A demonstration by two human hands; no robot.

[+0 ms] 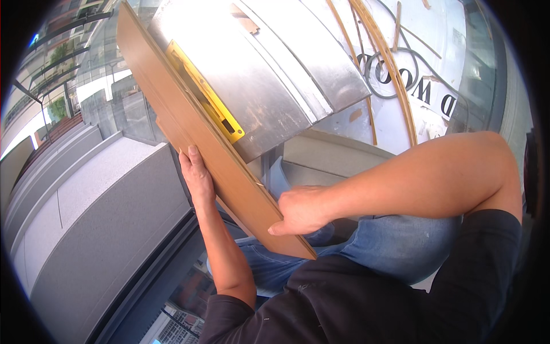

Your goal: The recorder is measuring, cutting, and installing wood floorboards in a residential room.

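Observation:
A long brown wooden board [229, 175] stands tilted on its edge. Its far part lies along the left side of a bare metal machine table [269, 86], while its near end comes close to my body. A long yellow slotted insert [209, 97], like a table saw's throat plate, is set in the metal beside the board. My left hand [197, 175] is closed on the board's left edge, with fingertips over its face. Around the right edge, nearer me, my right hand [301, 212] grips the board, thumb on the face and fingers partly hidden.
Thin wooden strips [395, 71] and a dark looped cable [372, 89] lie on a white printed sheet at the far right. A wood scrap [246, 22] rests on the metal table. A grey ledge [103, 189] runs along the left, with glass panes beyond.

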